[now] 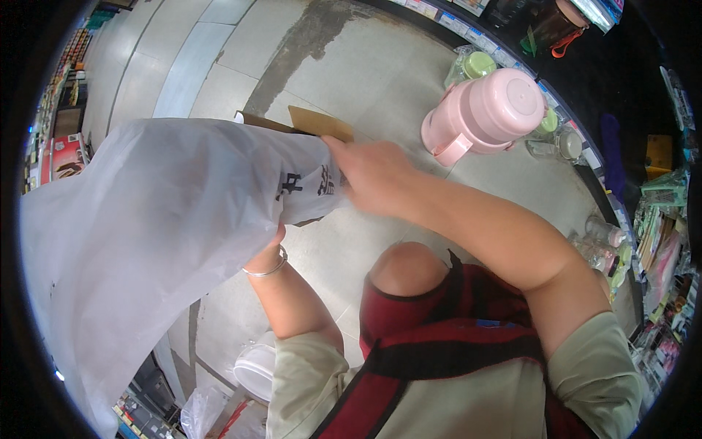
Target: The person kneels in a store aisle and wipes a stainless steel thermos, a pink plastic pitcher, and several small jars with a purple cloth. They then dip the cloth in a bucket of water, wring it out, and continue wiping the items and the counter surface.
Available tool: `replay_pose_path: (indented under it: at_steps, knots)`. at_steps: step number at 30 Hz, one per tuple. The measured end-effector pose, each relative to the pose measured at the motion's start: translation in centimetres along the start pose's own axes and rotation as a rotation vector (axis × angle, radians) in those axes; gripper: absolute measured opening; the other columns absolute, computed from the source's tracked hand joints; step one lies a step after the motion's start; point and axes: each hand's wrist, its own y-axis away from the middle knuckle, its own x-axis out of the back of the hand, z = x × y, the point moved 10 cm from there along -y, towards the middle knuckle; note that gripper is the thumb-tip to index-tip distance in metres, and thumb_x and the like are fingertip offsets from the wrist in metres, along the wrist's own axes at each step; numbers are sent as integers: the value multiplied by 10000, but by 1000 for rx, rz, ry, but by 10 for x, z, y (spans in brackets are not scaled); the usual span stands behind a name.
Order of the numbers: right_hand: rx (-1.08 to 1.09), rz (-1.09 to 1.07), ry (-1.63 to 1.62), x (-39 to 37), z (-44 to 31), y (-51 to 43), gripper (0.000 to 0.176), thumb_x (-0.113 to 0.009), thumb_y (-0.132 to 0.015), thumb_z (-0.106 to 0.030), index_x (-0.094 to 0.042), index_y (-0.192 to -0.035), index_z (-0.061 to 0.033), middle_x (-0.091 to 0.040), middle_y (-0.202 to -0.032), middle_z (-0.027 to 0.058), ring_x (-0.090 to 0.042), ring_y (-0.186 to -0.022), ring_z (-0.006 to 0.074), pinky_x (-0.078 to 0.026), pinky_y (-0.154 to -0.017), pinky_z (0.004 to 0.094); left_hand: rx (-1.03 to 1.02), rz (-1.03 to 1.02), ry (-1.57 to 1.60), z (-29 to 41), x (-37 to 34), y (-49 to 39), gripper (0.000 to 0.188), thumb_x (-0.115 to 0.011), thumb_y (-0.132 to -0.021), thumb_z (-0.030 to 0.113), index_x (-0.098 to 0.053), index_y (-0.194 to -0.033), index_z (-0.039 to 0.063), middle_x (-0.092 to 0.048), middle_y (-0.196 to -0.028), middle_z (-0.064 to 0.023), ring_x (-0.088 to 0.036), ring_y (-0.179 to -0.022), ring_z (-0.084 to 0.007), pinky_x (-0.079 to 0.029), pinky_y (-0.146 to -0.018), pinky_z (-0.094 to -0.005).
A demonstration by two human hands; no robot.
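Observation:
A large translucent white plastic bag [181, 186] with dark printed writing spreads over the left of the head view. My right hand [370, 173] grips its right end, where the bag lies over an open cardboard box [321, 123] with a raised flap. Only a small part of my left hand [281, 235] shows below the bag; its fingers are hidden, and a silver bracelet circles the wrist. A large pink thermal jug [482, 118] with a handle stands on the tiled floor, to the right of my right hand.
Green-lidded containers [480, 65] and clear jars [567, 144] stand along the curved shelf edge at the right. More bottles [603, 233] lie farther down that side. A white round container [256, 367] and a clear plastic bag [204, 411] are at the lower left. My bent knee [408, 269] is below my hands.

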Motion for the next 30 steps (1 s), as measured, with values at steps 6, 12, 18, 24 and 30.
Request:
replay_pose_path:
  at_steps: [6,12,18,24,30]
  knots:
    - [-12,37,86,0,5,5,432,-632,-745,-66,-468,-1142,-24,-662,-835,143,-647,-763,363,-490,-616,475,20,-74,65,1,-13,-1,624,-831,-667,227,-582,-1168,-49,-626,-1181,-135,-598,-1037,-271,-444,-956,-378]
    - [-53,-24,76,-2,6,-1,423,-638,-739,-86,-517,-1142,-48,-666,-802,140,-650,-781,366,-496,-641,472,6,-98,-56,1,-15,10,718,-848,-654,278,-546,-1217,-50,-606,-1202,-133,-585,-1067,-277,-437,-970,-384]
    - [-43,144,-29,8,13,-4,321,-664,-725,-88,-587,-1035,-121,-676,-822,91,-673,-809,320,-524,-654,440,90,-140,-44,-6,-18,25,779,-866,-630,291,-523,-1240,-51,-594,-1221,-133,-576,-1092,-269,-447,-961,-387]
    - [6,43,-42,6,-1,-5,401,-669,-693,-75,-606,-1086,-122,-676,-879,82,-675,-848,307,-527,-671,430,361,-129,533,-6,8,-13,686,-845,-652,262,-557,-1210,-14,-616,-1202,-111,-597,-1074,-271,-477,-926,-386]
    - [-60,104,-94,1,11,-7,395,-670,-746,-126,-578,-1129,-155,-669,-1000,95,-641,-908,338,-503,-745,444,185,-95,365,10,18,-17,759,-847,-667,249,-501,-1281,-32,-592,-1244,-132,-577,-1111,-284,-455,-969,-403]
